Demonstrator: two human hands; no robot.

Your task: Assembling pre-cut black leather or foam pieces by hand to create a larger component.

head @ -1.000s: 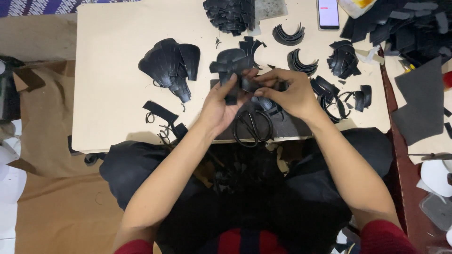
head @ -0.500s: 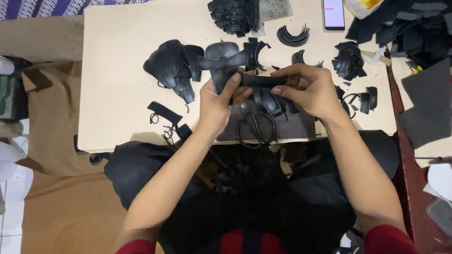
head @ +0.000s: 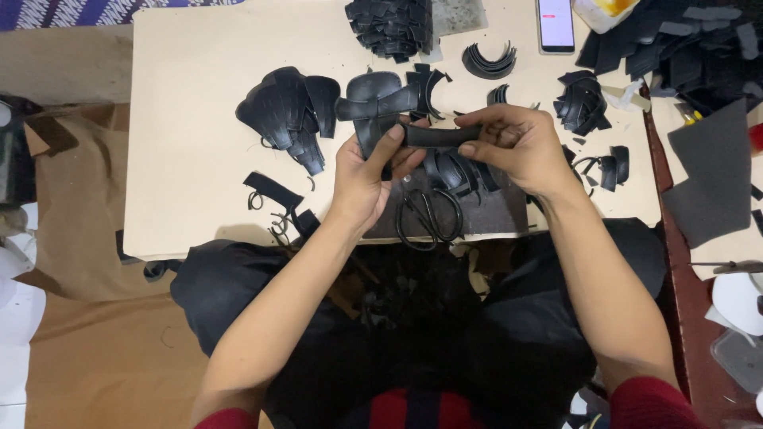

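Both hands are up over the near edge of the tabletop (head: 199,159), sharing one black strap (head: 442,135). Left hand (head: 367,176) has its fingers closed on the strap's left end, thumb on top. Right hand (head: 517,145) has its fingers pinched shut on the right end. The strap sits level between them, possibly joined to the crossed black upper (head: 380,99) behind it, hard to tell. Black scissors (head: 429,216) lie flat at the near edge just below the hands. A fan of black pieces (head: 288,111) lies left of centre. A phone (head: 555,22) sits at the far edge.
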